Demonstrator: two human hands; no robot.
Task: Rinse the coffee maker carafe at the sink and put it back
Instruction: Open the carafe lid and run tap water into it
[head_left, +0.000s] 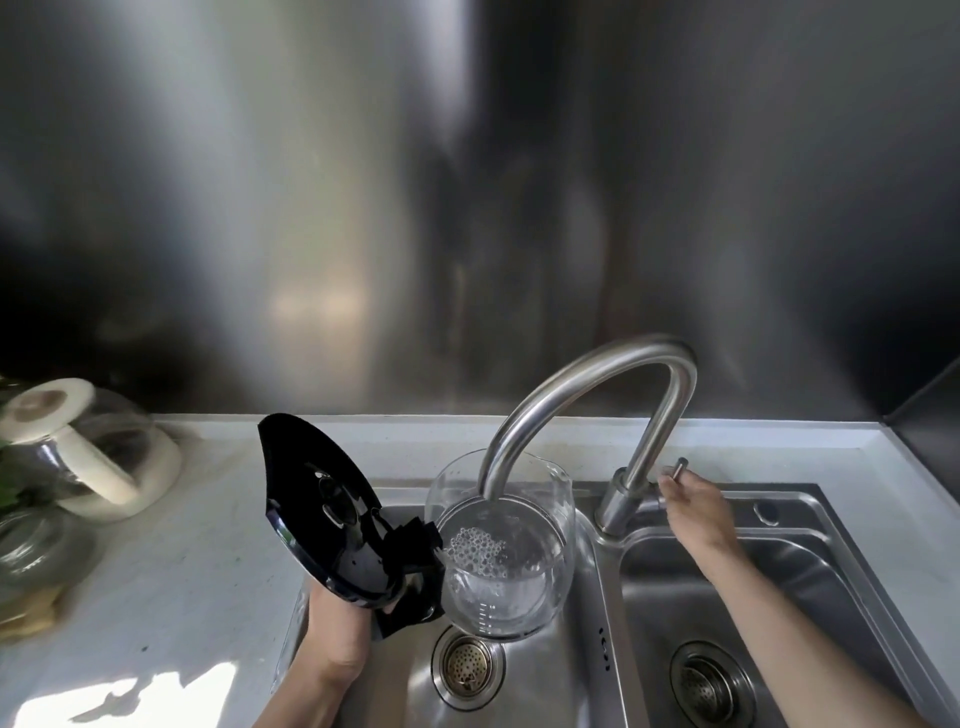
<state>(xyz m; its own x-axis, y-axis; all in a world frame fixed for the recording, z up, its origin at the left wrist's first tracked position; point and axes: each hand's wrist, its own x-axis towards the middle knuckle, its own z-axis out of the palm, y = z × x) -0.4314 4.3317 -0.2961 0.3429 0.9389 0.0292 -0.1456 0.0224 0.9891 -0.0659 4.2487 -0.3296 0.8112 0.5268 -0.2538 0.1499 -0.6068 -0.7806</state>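
1. The glass carafe (501, 551) is held over the left basin of the steel sink (587, 670), directly under the outlet of the curved faucet (597, 410).
2. The faucet spout reaches down into the open mouth of the carafe, and some clear water with bubbles lies at the bottom of it.
3. The black lid (322, 514) of the carafe is swung open and stands up to the left of the faucet spout.
4. The left hand (337, 629) is closed around the black handle of the carafe, below and to the left of the faucet spout.
5. The right hand (696, 512) is just to the right of the faucet base, with the fingers bent and touching the small lever (678, 467); how firmly it holds the lever, I cannot tell.
6. Far to the left of the faucet, on the pale counter (197, 561), a white kettle (88, 447) with a glass body stands near the wall.
7. A glass jar (36, 545) stands in front of the kettle, at the left edge of the view.
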